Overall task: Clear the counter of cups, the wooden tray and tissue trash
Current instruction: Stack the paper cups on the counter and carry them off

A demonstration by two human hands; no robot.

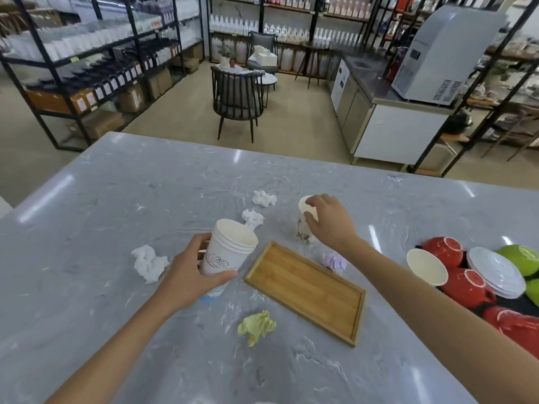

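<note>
Both hands on paper cups, grey marble counter

Left to right: white tissue wad toward the counter's left edge; left hand wrapped around a stack of nested cups, tilted, lifted off the counter; yellow-green tissue near the front edge; two white tissues mid-counter; wooden tray empty, flat, centre; right hand clasps the rim of an upright cup behind the tray; lilac tissue just beside the tray; another cup touching the red bowls at the right edge
</note>
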